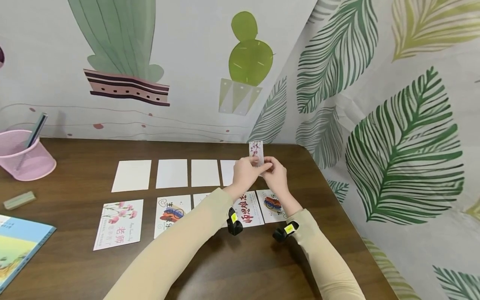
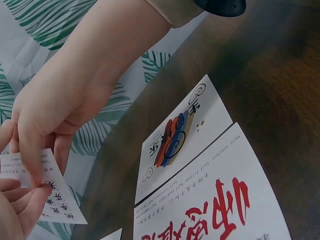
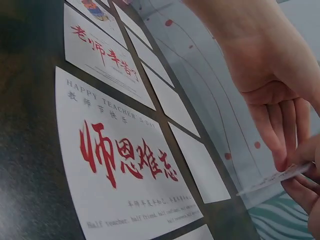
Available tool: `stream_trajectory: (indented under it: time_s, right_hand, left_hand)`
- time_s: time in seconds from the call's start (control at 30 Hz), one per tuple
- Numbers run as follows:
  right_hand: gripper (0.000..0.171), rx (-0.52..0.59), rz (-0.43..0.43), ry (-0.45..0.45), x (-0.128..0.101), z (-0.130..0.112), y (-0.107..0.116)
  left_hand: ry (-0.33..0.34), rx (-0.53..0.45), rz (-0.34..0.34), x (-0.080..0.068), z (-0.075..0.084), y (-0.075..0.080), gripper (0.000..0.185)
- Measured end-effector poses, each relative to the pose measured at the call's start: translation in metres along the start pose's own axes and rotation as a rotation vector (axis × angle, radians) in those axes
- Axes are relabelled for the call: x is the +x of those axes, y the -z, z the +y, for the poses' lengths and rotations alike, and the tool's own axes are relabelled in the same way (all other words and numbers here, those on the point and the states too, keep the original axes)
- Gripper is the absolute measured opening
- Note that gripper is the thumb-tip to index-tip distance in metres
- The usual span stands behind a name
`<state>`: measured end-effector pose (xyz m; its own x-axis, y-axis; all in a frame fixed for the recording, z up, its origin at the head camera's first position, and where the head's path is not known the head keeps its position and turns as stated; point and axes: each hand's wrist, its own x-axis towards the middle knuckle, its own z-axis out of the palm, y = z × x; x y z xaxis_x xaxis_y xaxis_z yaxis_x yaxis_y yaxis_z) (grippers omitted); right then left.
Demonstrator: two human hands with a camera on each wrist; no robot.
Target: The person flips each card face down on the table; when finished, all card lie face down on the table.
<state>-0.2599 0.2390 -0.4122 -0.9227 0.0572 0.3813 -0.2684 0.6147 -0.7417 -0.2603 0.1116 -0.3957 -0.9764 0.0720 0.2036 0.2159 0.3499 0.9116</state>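
Both hands meet above the far right part of the brown table point(image 1: 75, 266). Between them a small printed card point(image 1: 256, 151) stands upright. My left hand point(image 1: 245, 172) pinches its left side and my right hand point(image 1: 276, 174) pinches its right side. The left wrist view shows the card point(image 2: 50, 195) between fingertips of both hands. Seen edge-on from the right wrist, the card point(image 3: 275, 177) shows as a thin strip. Under the hands lie a card with red characters point(image 3: 125, 160) and one with a blue and orange picture point(image 2: 175, 140).
A far row of blank white cards point(image 1: 171, 173) and a near row of printed cards, among them a pink flower card point(image 1: 118, 223), lie on the table. At the left are a pink mesh cup point(image 1: 23, 155), an eraser point(image 1: 19, 200) and a book point(image 1: 18, 246). Patterned walls close in behind and right.
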Motion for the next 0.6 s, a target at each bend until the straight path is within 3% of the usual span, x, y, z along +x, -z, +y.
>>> stream_trajectory:
  time_s: [0.3, 0.6]
  right_hand:
    - [0.045, 0.17, -0.176, 0.002, -0.005, 0.001, -0.001]
    - [0.051, 0.218, -0.314, 0.031, -0.016, -0.023, 0.016]
  left_hand:
    - [0.004, -0.061, -0.031, 0.004, -0.011, 0.009, 0.043]
    - [-0.039, -0.131, -0.049, 0.004, -0.023, 0.012, 0.031]
